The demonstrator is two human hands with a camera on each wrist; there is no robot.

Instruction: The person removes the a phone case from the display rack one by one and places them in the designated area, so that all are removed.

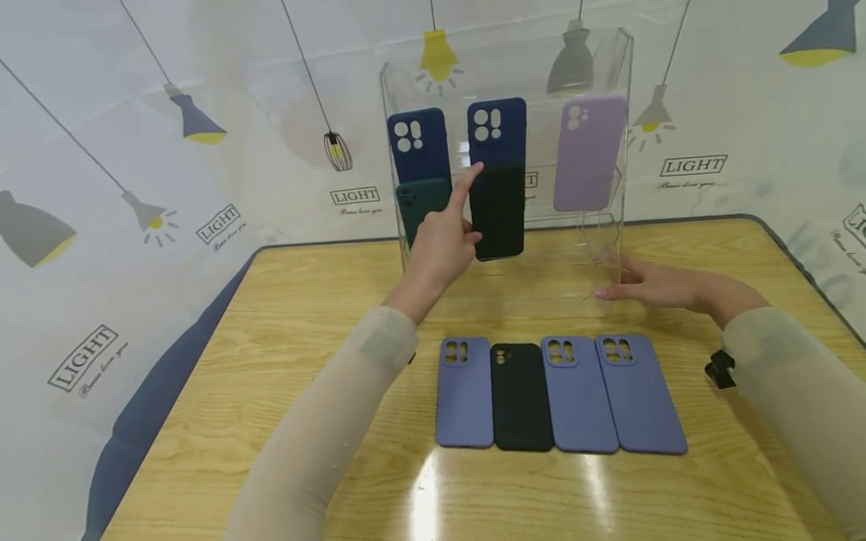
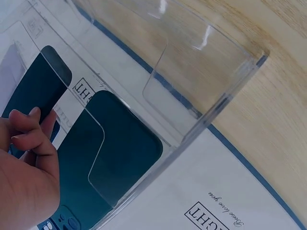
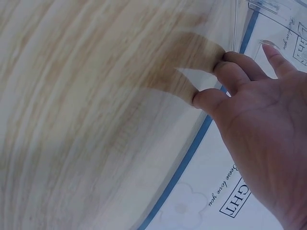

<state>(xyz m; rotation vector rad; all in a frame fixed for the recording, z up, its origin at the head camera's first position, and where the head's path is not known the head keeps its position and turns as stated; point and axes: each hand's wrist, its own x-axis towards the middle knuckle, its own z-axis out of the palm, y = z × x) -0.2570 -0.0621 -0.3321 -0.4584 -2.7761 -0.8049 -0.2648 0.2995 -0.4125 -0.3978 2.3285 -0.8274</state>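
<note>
A clear acrylic display rack (image 1: 541, 293) stands at the back of the table, holding phone cases. My left hand (image 1: 443, 237) points its straight index finger at the middle pair, a dark blue phone case (image 1: 506, 143) behind a black phone case (image 1: 502, 222); the fingertip overlaps them. Its other fingers are bent, holding nothing. Left of it, a green phone case (image 1: 421, 197) sits before another dark blue phone case (image 1: 429, 154). A lilac phone case (image 1: 591, 154) is at the rack's right. My right hand (image 1: 666, 285) rests at the rack's lower right side, fingertips down by the tabletop.
In front of the rack lie a black phone case (image 1: 521, 398) and several periwinkle phone cases (image 1: 465, 406) in a row on the wooden table (image 1: 304, 361). A lamp-patterned backdrop (image 1: 257, 113) rises behind. A small black object (image 1: 720, 370) shows by the right sleeve.
</note>
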